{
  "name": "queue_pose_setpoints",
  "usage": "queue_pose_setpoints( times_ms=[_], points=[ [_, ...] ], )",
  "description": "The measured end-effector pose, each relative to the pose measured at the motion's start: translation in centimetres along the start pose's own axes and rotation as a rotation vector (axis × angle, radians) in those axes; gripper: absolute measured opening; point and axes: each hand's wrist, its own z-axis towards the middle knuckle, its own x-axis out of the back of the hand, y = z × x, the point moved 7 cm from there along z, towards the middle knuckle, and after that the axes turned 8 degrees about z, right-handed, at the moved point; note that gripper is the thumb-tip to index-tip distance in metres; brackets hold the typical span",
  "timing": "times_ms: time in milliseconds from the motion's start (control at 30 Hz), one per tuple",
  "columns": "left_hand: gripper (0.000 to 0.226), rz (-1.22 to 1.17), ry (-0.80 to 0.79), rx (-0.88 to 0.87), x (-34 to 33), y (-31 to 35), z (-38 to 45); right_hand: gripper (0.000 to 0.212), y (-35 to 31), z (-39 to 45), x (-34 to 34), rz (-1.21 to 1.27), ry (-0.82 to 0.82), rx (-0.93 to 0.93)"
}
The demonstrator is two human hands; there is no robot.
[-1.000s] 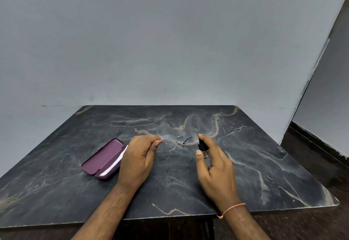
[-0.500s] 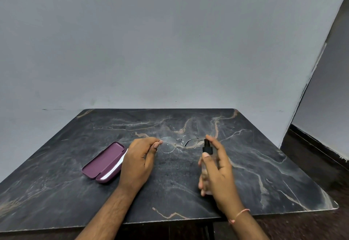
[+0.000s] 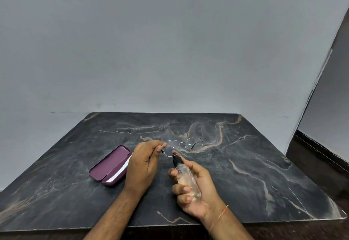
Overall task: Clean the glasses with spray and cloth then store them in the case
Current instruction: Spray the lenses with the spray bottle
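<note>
While the dark marbled worktop (image 3: 245,173) fills the lower half of the head view, bounded behind by a plain grey wall, the task's things are gathered near its middle. A maroon case (image 3: 110,165) is seen lying open on the worktop just beside the left hand, and a strip of white is visible along its near edge, which may be the cloth, though this cannot be told for certain. The left hand (image 3: 143,166) is held with its fingers curled, and the left end of the glasses (image 3: 184,146) is pinched between thumb and fingertips, so that the thin metal frame is kept lifted above the worktop with its lenses facing the person. The right hand (image 3: 196,188) is wrapped round a small clear spray bottle (image 3: 186,177), which is tilted so that its black nozzle is pointed up at the nearer lens, with the index finger laid over the top of the pump. The spraying step is judged to be in hand, with wiping and storing not yet done. For the next move, a short press on the pump is called for, with the nozzle aimed at the lens, after which the other lens would need the same treatment. The bottle must then be set down before the cloth can be taken up.
</note>
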Motion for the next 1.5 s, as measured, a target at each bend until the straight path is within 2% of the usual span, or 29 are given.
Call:
queue_pose_setpoints(
  times_ms=[167, 333, 467, 667, 867, 1000, 1133, 1267, 1400, 1500],
  points=[
    [0.024, -0.045, 0.001, -0.015, 0.1, 0.2, 0.2, 0.019, -0.6, 0.4, 0.5, 0.051, -0.013, 0.038],
    [0.028, -0.074, 0.005, 0.014, 0.0, -0.2, 0.0, 0.027, -0.5, 0.3, 0.7, 0.014, -0.031, 0.046],
    [0.028, -0.073, 0.003, 0.026, -0.1, -0.5, 0.0, 0.029, -0.6, 0.0, 1.0, 0.085, -0.036, 0.05],
    [0.032, -0.079, 0.008, 0.043, 0.2, -0.3, -0.1, 0.021, -1.9, -0.9, 1.9, 0.184, 0.031, 0.184],
    [0.03, -0.101, 0.014, 0.044, 0.5, -0.3, 0.1, 0.019, -3.6, -2.1, 2.2, 0.206, 0.013, 0.273],
    [0.03, -0.112, 0.025, 0.039, 0.6, -0.2, 0.3, 0.016, -3.4, -2.2, 1.9, 0.168, -0.015, 0.262],
    [0.032, -0.12, 0.022, 0.041, 0.7, -0.1, 0.1, 0.03, -2.9, -2.1, 1.7, 0.118, -0.028, 0.219],
    [0.034, -0.121, 0.029, 0.04, 0.8, -0.1, 0.2, 0.026, -2.9, -2.1, 1.9, 0.143, -0.04, 0.223],
    [0.034, -0.106, 0.026, 0.05, 0.8, 0.1, 0.2, 0.017, -3.5, -2.6, 2.3, 0.197, -0.027, 0.325],
    [0.032, -0.083, 0.015, 0.046, 0.8, 0.1, 0.2, 0.023, -4.9, -3.3, 3.0, 0.151, 0.02, 0.464]
  ],
)
